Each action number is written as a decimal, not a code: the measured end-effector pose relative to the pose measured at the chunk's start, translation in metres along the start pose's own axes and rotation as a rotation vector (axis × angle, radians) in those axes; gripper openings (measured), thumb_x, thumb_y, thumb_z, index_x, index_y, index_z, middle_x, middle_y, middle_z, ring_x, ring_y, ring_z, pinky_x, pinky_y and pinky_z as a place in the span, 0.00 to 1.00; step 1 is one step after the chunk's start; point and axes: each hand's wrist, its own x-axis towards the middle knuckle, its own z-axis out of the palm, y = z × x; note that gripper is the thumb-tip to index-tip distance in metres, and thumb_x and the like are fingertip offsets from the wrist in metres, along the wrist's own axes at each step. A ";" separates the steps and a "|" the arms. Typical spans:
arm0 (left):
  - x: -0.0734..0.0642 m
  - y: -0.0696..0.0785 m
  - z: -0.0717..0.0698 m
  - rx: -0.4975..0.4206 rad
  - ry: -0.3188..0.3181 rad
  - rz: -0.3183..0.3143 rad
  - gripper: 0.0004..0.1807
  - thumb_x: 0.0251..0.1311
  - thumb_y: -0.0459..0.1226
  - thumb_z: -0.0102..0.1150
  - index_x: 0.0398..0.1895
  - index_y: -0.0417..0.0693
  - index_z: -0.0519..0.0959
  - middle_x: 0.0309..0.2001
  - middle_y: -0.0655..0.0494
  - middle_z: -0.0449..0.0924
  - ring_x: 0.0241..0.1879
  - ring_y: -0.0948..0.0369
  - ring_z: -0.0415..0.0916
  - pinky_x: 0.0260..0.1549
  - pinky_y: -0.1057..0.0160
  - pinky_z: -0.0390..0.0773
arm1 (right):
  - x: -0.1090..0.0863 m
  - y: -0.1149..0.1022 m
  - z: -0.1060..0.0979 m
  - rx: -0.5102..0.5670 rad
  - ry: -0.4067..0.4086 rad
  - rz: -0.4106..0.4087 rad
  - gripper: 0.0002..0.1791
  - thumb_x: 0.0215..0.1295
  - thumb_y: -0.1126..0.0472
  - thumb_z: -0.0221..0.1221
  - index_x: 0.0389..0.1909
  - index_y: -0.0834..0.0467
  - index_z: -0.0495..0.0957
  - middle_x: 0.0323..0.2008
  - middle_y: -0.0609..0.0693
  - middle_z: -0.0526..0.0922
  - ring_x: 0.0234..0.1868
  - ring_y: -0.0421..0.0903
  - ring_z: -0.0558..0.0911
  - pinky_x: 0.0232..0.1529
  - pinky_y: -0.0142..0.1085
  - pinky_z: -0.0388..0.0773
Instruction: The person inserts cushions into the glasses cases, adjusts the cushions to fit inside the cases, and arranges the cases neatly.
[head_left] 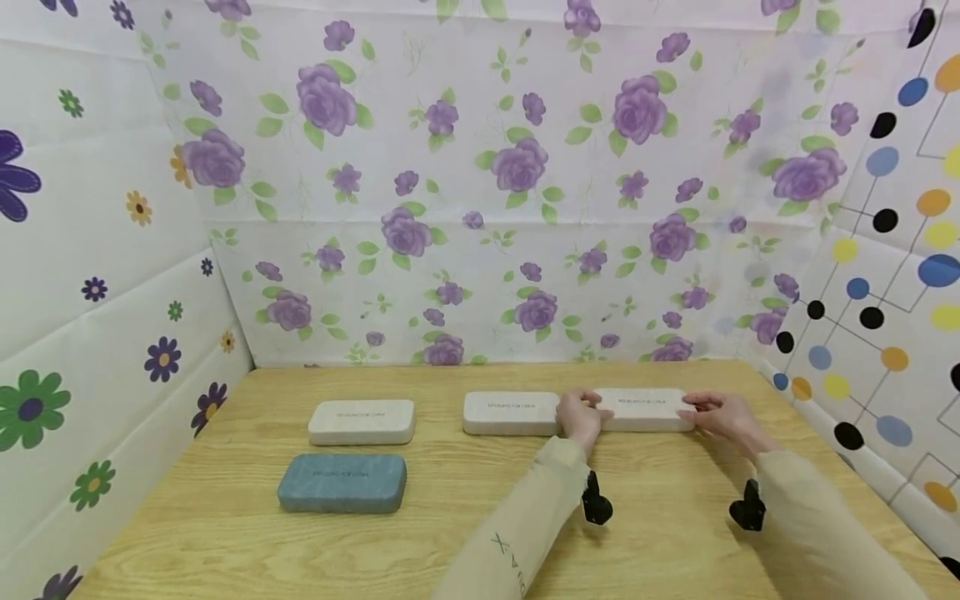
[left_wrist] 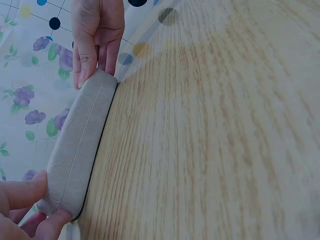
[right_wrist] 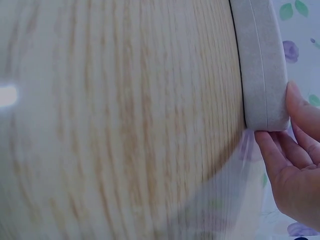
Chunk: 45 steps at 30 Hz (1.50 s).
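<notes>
Both hands are at the far-right white glasses case, which lies flat near the back of the table. My left hand grips its left end, thumb on top. At the opposite end, the right hand pinches the case between thumb and fingers. The left wrist view shows the case's side with its lid seam, one hand at each end. In the right wrist view, the fingers touch the short end. A second white glasses case sits just left, partly hidden behind the left hand.
Farther left stand a third white glasses case and, nearer the front, a blue glasses case. All lie on a wooden table. A floral cloth hangs behind the back edge, and patterned cloths line both sides.
</notes>
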 end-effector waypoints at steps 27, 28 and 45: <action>-0.017 0.006 -0.005 0.060 -0.115 0.047 0.14 0.29 0.29 0.76 0.21 0.46 0.80 0.32 0.57 0.76 0.32 0.61 0.70 0.35 0.60 0.71 | -0.005 0.014 -0.029 0.046 -0.218 -0.055 0.28 0.57 0.62 0.62 0.55 0.71 0.66 0.55 0.65 0.67 0.42 0.36 0.75 0.42 0.43 0.73; -0.018 0.006 -0.005 0.047 -0.126 0.044 0.14 0.30 0.28 0.76 0.21 0.45 0.80 0.33 0.57 0.75 0.33 0.60 0.70 0.35 0.60 0.72 | -0.005 0.015 -0.030 0.040 -0.219 -0.063 0.27 0.57 0.62 0.62 0.54 0.71 0.67 0.55 0.64 0.68 0.42 0.36 0.75 0.41 0.43 0.74; -0.022 -0.005 -0.013 -0.235 -0.288 -0.036 0.15 0.31 0.20 0.71 0.24 0.41 0.81 0.31 0.56 0.74 0.25 0.61 0.71 0.21 0.63 0.76 | -0.014 0.025 -0.038 -0.019 -0.261 -0.071 0.29 0.59 0.58 0.60 0.59 0.67 0.66 0.60 0.68 0.59 0.45 0.45 0.76 0.42 0.42 0.73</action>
